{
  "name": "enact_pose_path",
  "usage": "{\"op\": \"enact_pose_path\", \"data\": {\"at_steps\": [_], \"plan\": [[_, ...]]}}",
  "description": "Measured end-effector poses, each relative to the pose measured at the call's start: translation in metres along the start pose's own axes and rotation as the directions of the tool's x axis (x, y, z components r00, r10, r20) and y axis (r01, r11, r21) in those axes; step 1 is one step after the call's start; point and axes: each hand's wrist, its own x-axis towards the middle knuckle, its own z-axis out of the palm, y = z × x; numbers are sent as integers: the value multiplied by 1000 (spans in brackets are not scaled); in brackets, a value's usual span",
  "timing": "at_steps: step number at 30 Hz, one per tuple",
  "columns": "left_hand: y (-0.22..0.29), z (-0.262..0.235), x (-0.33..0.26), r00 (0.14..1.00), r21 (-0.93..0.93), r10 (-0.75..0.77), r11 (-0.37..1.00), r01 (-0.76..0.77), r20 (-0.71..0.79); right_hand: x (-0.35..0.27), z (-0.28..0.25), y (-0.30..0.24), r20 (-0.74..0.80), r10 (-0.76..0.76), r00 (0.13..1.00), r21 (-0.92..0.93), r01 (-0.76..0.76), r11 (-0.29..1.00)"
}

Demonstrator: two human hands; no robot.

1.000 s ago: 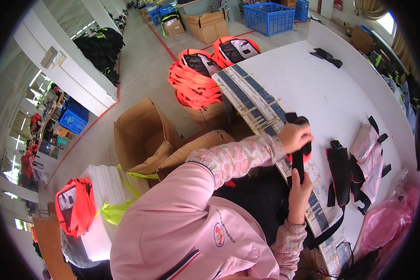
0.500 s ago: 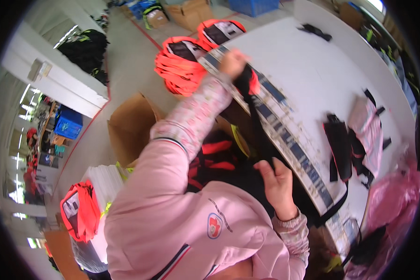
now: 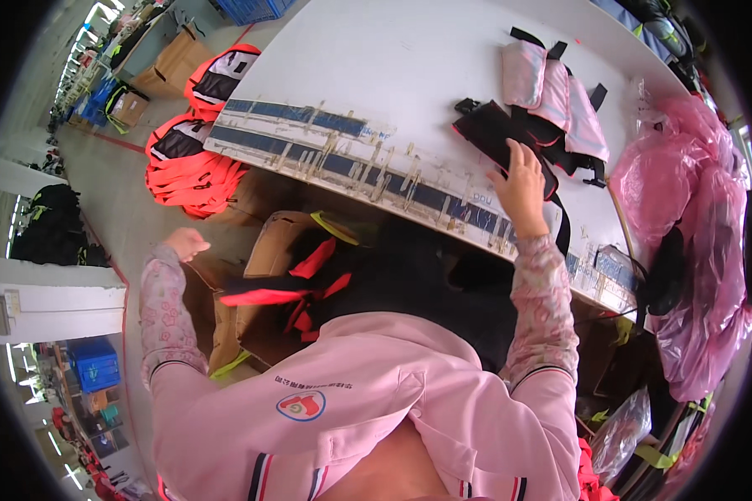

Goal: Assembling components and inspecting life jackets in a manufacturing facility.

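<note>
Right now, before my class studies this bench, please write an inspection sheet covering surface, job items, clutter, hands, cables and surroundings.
Surface: white tabletop, dark-blue strips along its near edge.
Job's things: black padded fabric piece with red edging beside shiny pale-pink fabric pouches.
Clutter: crumpled translucent pink plastic at the right end.
Hands: left hand near brown cardboard box, nothing visibly held; right hand open at the black piece, contact unclear.
Cables: thin black loop at right; cable or strap unclear.
Surroundings: stacked orange-red fabric bags, blue plastic crate.
</note>
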Motion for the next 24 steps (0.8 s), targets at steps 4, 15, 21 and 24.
{"op": "enact_pose_path", "data": {"at_steps": [4, 15, 21, 24], "plan": [[43, 43, 29, 854, -158, 516, 839, -520, -69, 6, 25, 22, 183, -55, 982, -180, 88, 980], [349, 105, -40, 227, -18, 810, 259, -966, -541, 31, -103, -27, -163, -448, 879, -173, 421, 890], [398, 159, -36, -106, 97, 780, -58, -994, -617, 24, -88, -54, -170, -671, 722, -62, 672, 738], [392, 204, -20, -186, 149, 922, -142, -979, -339, 8, -31, -29, 102, -590, 801, 112, 580, 807]]}}
